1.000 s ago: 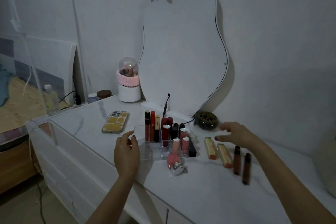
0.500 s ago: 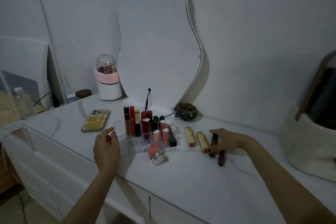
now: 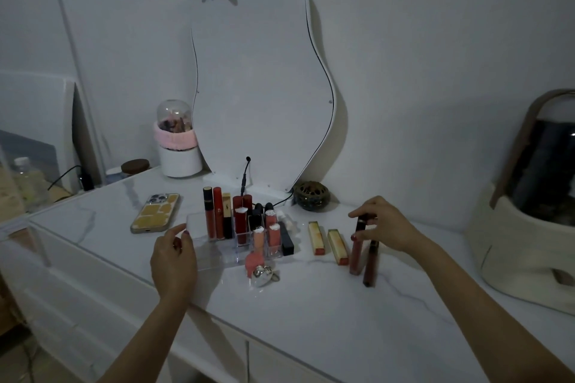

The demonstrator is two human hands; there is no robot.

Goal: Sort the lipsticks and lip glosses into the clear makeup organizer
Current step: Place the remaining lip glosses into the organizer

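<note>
The clear makeup organizer [image 3: 199,221] stands on the white dresser top with several lipsticks and glosses upright in it. My left hand [image 3: 173,258] rests against its left front corner, fingers on the rim. My right hand [image 3: 384,225] pinches the dark cap end of a red lip gloss [image 3: 356,253], tilting it up off the surface. A second dark red lip gloss [image 3: 370,267] lies right beside it. Two gold-and-red lipsticks [image 3: 317,238] [image 3: 338,246] lie flat between the organizer and my right hand. A black lipstick [image 3: 287,238] leans at the organizer's right side.
A pink bottle [image 3: 255,261] and a clear round object [image 3: 263,275] lie before the organizer. A phone [image 3: 155,212] lies left. A curvy mirror [image 3: 261,96], dark round dish [image 3: 311,195], domed container [image 3: 177,140] and cable stand behind. A cream bag [image 3: 525,227] sits right.
My right hand dropped from near the dark dish onto the two glosses and took hold of one, lifting its cap end. The camera view shifted right. My left hand stayed at the organizer.
</note>
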